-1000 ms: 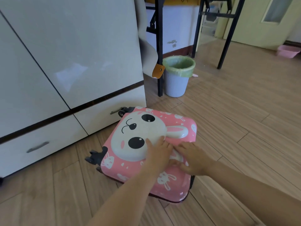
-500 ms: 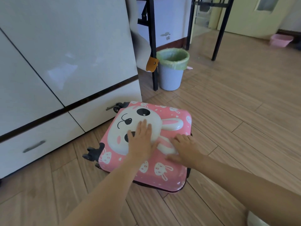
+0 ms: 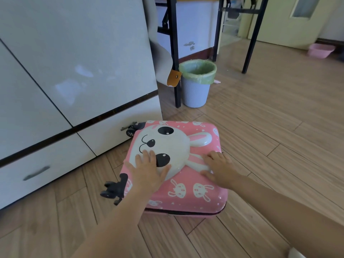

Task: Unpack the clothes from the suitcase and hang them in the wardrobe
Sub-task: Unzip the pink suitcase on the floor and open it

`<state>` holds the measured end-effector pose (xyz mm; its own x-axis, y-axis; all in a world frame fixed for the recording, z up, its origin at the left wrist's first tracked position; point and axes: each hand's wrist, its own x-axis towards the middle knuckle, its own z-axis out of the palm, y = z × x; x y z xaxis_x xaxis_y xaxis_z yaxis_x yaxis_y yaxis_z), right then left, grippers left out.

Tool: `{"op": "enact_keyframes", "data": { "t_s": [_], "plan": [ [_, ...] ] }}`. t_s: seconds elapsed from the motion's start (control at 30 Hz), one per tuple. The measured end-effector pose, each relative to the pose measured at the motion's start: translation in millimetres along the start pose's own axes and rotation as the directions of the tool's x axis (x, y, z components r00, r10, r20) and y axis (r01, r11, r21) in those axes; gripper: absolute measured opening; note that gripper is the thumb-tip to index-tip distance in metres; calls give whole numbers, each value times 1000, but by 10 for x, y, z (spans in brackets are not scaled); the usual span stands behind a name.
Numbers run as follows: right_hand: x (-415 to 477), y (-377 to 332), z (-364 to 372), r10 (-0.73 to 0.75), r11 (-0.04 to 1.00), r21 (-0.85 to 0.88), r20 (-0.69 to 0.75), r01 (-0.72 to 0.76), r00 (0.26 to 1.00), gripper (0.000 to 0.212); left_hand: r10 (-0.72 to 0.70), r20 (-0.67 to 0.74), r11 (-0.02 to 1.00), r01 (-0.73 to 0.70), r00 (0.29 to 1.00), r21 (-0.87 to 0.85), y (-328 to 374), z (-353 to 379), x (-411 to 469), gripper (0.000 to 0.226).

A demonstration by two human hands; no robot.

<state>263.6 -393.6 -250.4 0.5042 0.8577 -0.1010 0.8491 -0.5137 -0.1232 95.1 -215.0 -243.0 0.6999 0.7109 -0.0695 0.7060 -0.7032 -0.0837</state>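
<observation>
Nothing is out yet. The suitcase (image 3: 178, 164) lies shut on the floor near the wardrobe (image 3: 74, 71). Left hand (image 3: 147, 172) and right hand (image 3: 219, 168) press flat, fingers spread.

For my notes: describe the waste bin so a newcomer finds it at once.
Start at the white wardrobe on the left; past its right edge stands a black table leg. The waste bin sits on the floor beside that leg. It alone is a ribbed pale-blue tub lined with a green bag, unlike the low pink basin far right.
</observation>
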Motion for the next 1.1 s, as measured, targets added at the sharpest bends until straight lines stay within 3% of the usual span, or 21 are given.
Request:
{"op": "enact_keyframes", "data": {
  "t_s": [0.2,0.73,1.1],
  "plan": [
    [18,44,-45,43,999,-22,15,-42,999,60,33,-15,997,-32,999,66,101,-57,-27,116],
    [110,39,-50,186,981,-42,-28,-187,982,51,70,-15,971,-65,997,230,246,-33,-45,96],
    [98,-60,38,188,978,-75,-78,-193,979,74,-11,129,971,41,992,-235,181,115,-66,101]
  ]
}}
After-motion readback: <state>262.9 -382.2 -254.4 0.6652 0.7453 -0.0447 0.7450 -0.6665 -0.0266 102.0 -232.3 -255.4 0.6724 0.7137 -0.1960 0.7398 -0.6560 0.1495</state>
